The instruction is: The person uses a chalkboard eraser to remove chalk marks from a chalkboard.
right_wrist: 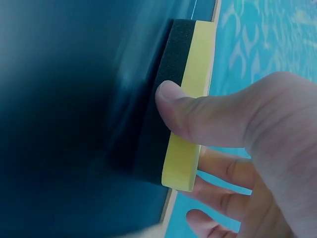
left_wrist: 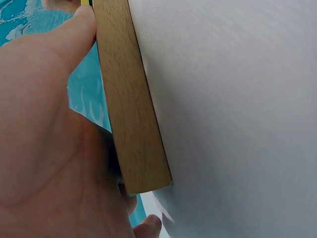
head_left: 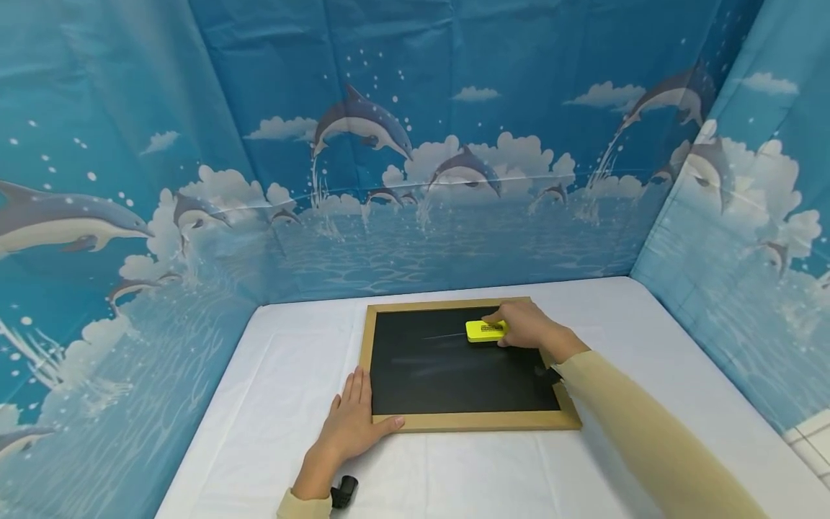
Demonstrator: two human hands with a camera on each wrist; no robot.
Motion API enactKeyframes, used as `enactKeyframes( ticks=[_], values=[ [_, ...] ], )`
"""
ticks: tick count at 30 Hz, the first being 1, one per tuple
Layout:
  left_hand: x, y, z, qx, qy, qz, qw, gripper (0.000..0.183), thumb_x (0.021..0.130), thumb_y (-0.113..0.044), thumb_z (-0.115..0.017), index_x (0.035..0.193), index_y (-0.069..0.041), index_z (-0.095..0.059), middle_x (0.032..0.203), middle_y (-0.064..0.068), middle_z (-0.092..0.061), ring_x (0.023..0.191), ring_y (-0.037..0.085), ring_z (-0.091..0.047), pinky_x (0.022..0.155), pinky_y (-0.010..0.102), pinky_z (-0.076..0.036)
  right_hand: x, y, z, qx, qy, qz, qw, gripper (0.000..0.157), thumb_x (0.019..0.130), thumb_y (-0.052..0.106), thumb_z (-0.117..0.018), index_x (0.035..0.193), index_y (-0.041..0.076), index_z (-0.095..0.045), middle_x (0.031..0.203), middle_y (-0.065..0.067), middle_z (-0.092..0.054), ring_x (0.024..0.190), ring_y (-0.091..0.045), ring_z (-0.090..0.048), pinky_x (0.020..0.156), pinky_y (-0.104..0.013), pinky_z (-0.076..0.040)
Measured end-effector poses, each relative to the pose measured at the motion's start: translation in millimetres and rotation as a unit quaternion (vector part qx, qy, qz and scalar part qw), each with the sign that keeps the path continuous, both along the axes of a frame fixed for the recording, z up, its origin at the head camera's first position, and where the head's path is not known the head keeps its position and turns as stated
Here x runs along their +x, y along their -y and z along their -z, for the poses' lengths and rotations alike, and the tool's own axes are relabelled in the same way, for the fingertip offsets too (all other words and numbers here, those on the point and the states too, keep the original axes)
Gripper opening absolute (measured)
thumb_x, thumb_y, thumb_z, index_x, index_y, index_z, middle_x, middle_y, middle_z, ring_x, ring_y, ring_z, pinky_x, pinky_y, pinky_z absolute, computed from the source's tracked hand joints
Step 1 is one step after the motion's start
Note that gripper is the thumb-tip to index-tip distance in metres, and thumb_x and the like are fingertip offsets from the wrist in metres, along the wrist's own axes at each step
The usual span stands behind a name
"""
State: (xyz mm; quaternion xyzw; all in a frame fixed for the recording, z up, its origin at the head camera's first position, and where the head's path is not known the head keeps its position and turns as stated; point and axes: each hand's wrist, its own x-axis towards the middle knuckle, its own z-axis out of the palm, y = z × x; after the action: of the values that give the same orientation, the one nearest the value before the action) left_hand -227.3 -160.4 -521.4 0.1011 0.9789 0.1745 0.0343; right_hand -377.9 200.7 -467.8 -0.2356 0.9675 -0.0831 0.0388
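Note:
A small blackboard [head_left: 454, 382] with a light wooden frame lies on the white-covered table. My right hand [head_left: 528, 326] pinches a yellow eraser [head_left: 483, 331] between thumb and fingers, near the board's upper right. In the right wrist view, the eraser's black felt side [right_wrist: 171, 64] lies against the dark surface. Faint whitish smears and a thin chalk line [head_left: 444, 336] show left of it. My left hand [head_left: 350, 425] rests on the frame's lower left corner, fingers straight along the left side and thumb on the bottom edge. The left wrist view shows the frame's wooden edge [left_wrist: 129, 99] beside that hand.
The white tablecloth [head_left: 259, 404] surrounds the board. Blue curtains [head_left: 415, 245] printed with dolphins and clouds stand behind the table and along both sides. A small black device [head_left: 344, 491] is at the left wrist.

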Motion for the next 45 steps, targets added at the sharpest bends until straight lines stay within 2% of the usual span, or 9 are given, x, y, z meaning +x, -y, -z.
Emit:
enactKeyframes(
  ticks=[7,14,19,25,29,34,38,45],
  values=[
    [0.6,1,1.8,-0.011,0.009,-0.011,0.9998,0.113,0.07,-0.08,-0.042,0.146,-0.004,-0.006,0.151,0.01,0.001,0.137,0.027,-0.001,0.103,0.056,-0.014,-6.4,46,9.1,0.008,-0.018,-0.03,0.999,0.061,0.071,0.03,-0.078,0.127,0.026,-0.055,0.106,0.001,-0.057,0.089,-0.018,-0.052,0.074,-0.037,-0.043],
    [-2.5,0,0.9,-0.013,-0.002,-0.008,0.9999,0.113,0.07,-0.079,-0.043,0.146,-0.003,-0.008,0.151,0.012,-0.002,0.137,0.027,-0.002,0.102,0.057,-0.015,-10.3,57,14.6,0.007,-0.04,-0.024,0.999,0.062,0.071,0.035,-0.077,0.128,0.031,-0.054,0.102,0.002,-0.054,0.081,-0.017,-0.048,0.069,-0.038,-0.041],
    [-3.6,-3,-0.7,-0.012,-0.001,-0.014,0.9998,0.113,0.07,-0.079,-0.044,0.146,-0.004,-0.008,0.151,0.011,-0.001,0.137,0.027,-0.003,0.102,0.057,-0.015,-9.9,47,11.8,-0.002,-0.036,-0.021,0.999,0.063,0.071,0.037,-0.076,0.129,0.032,-0.051,0.105,0.0,-0.054,0.083,-0.019,-0.048,0.069,-0.041,-0.038],
    [-3.3,-4,2.0,-0.004,0.005,-0.012,0.9999,0.113,0.07,-0.079,-0.044,0.146,-0.004,-0.008,0.151,0.011,0.0,0.137,0.028,-0.002,0.101,0.058,-0.014,-8.4,25,9.5,0.001,-0.017,-0.01,1.0,0.064,0.071,0.037,-0.077,0.13,0.032,-0.051,0.112,-0.002,-0.055,0.09,-0.02,-0.051,0.072,-0.042,-0.041],
    [-3.3,-1,2.6,-0.012,0.003,-0.01,0.9999,0.113,0.07,-0.08,-0.042,0.146,-0.004,-0.007,0.151,0.011,0.0,0.137,0.027,-0.001,0.102,0.057,-0.015,-7.6,6,8.2,0.007,-0.008,0.006,1.0,0.065,0.07,0.036,-0.077,0.13,0.031,-0.051,0.11,-0.003,-0.055,0.087,-0.02,-0.051,0.069,-0.041,-0.041],
    [-2.7,-1,0.1,-0.012,-0.002,-0.008,0.9999,0.113,0.07,-0.08,-0.042,0.146,-0.004,-0.006,0.151,0.011,0.0,0.137,0.026,-0.001,0.102,0.057,-0.015,-3.4,-18,2.3,0.014,-0.001,0.033,0.999,0.064,0.071,0.034,-0.077,0.13,0.03,-0.052,0.116,-0.004,-0.054,0.098,-0.025,-0.051,0.073,-0.051,-0.038],
    [-0.6,-1,-0.9,-0.009,-0.005,-0.008,0.9999,0.113,0.07,-0.08,-0.042,0.145,-0.003,-0.007,0.151,0.011,0.0,0.137,0.028,-0.002,0.102,0.057,-0.015,-1.2,-30,1.8,0.008,0.002,0.033,0.999,0.063,0.073,0.032,-0.076,0.13,0.029,-0.052,0.121,-0.007,-0.052,0.107,-0.028,-0.047,0.08,-0.056,-0.036],
    [0.2,-1,-0.5,0.0,0.002,-0.007,1.0,0.113,0.07,-0.079,-0.044,0.146,-0.004,-0.007,0.151,0.011,0.0,0.137,0.028,-0.002,0.102,0.058,-0.014,2.1,-31,8.2,-0.019,0.001,0.035,0.999,0.064,0.071,0.03,-0.078,0.129,0.026,-0.053,0.12,-0.009,-0.051,0.103,-0.027,-0.049,0.079,-0.05,-0.042]
  ],
)
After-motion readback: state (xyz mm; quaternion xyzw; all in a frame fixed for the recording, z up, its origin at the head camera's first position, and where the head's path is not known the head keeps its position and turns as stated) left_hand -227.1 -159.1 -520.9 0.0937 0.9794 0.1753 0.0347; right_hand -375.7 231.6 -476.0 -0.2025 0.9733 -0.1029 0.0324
